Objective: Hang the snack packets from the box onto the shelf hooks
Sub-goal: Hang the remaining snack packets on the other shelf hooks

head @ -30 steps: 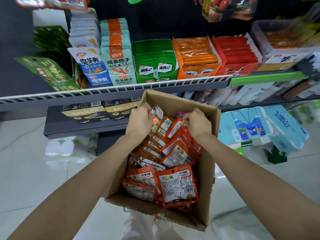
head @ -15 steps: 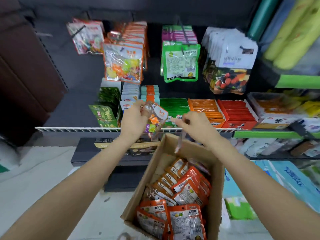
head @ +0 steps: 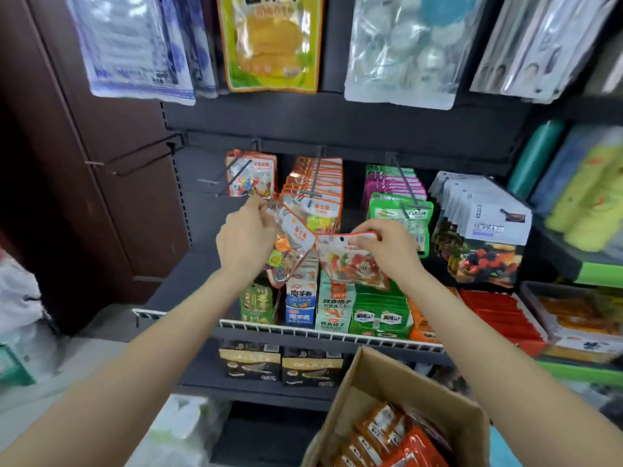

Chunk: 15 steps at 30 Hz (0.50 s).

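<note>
Here I judge I'm between fetching and hanging: both hands are up at the hook rail, each with a packet. Starting at the left, the left hook (head: 215,182) carries only a couple of candy packets (head: 251,173), so I take it for the likely target. Just below it my left hand (head: 244,239) is raised with the forearm angled up, fingers closed on the top edge of a clear orange-trimmed packet (head: 290,244) that hangs tilted. Beside it, my right hand (head: 387,246) pinches the top strip of a second packet (head: 350,261), held flat with its punched hole showing. Next, I think, that hole must be lined up with a hook tip and slid on. The cardboard box (head: 401,382) sits low right, more packets inside.
</note>
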### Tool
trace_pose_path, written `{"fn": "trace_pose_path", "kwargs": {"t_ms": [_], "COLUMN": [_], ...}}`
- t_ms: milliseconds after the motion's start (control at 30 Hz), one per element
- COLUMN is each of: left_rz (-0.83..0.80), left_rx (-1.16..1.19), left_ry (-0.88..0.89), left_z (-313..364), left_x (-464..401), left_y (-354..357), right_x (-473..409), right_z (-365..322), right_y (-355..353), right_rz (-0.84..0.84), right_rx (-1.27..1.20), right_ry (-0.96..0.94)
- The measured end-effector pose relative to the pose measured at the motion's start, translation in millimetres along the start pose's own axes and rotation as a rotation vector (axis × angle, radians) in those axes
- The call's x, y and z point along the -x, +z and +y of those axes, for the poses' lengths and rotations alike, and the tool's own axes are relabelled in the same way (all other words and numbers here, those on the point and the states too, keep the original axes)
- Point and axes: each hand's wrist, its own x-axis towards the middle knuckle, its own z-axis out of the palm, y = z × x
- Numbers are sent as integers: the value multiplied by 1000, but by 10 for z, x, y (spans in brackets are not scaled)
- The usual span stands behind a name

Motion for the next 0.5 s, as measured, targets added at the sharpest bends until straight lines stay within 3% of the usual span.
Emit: {"fn": "trace_pose_path", "kwargs": {"t_ms": [100, 233, 400, 500], "left_rz": [15, -67, -278, -313], "left_rx": [1, 218, 570, 643], "left_ry": [23, -85, -286, -347], "left_z": [-72, -204, -178, -89], "left_x": [-135, -337, -442, -473], "left_y": [-88, 39, 314, 484], "right_x": [-135, -236, -266, -261], "right_z": [-92, -148, -105, -45], "right_y": [102, 194, 159, 112], "right_rz": [73, 175, 194, 204], "right_rx": [-130, -178, -57, -7], "right_ry": [55, 146, 163, 190]}}
